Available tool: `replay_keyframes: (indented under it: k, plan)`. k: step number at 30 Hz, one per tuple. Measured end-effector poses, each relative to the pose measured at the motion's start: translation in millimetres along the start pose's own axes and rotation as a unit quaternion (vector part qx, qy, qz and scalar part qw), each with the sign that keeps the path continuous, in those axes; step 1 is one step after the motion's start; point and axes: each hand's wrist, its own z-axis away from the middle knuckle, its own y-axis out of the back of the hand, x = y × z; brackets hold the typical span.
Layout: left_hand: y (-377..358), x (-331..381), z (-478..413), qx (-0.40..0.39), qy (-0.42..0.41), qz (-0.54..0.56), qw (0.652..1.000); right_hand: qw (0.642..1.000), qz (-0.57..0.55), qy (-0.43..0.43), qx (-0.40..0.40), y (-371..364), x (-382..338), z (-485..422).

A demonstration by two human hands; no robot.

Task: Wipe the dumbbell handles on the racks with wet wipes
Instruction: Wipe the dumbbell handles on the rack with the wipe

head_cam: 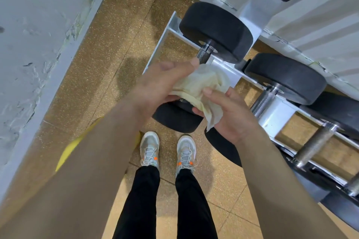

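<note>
A crumpled, yellowish wet wipe (pixel 202 87) is held between both hands above the leftmost dumbbell on the white rack (pixel 281 110). My left hand (pixel 161 83) grips the wipe's upper left side, its fingertip close to the knurled metal handle (pixel 204 54). My right hand (pixel 231 114) pinches the wipe's lower right part with thumb on top. That dumbbell's far black weight (pixel 215 31) is in full view; its near weight (pixel 176 120) is partly hidden under the hands. A second dumbbell (pixel 285 77) with a steel handle (pixel 264 101) lies to the right.
More dumbbell handles (pixel 314 145) continue along the rack toward the lower right. A grey wall (pixel 38 44) runs along the left. The floor (pixel 116 44) is speckled tan rubber. My feet in light sneakers (pixel 167 149) stand just in front of the rack.
</note>
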Motion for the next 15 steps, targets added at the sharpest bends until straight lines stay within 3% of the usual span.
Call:
replay_keyframes:
  k: [2, 8, 11, 15]
  plan:
    - [10, 4, -2, -0.022, 0.024, -0.009, 0.999, 0.999, 0.047, 0.007, 0.014, 2, -1, -6]
    - [21, -1, -23, 0.15, -0.04, -0.139, 0.978, 0.966, 0.195, 0.019, 0.166, 22, 13, -27]
    - [23, -10, -35, 0.17, -0.069, -0.204, 0.962, 0.959, 0.19, 0.019, 0.209, 24, 23, -37]
    - [20, -21, -50, 0.197, -0.104, -0.297, 0.929, 0.953, 0.102, 0.019, 0.286, 19, 33, -49]
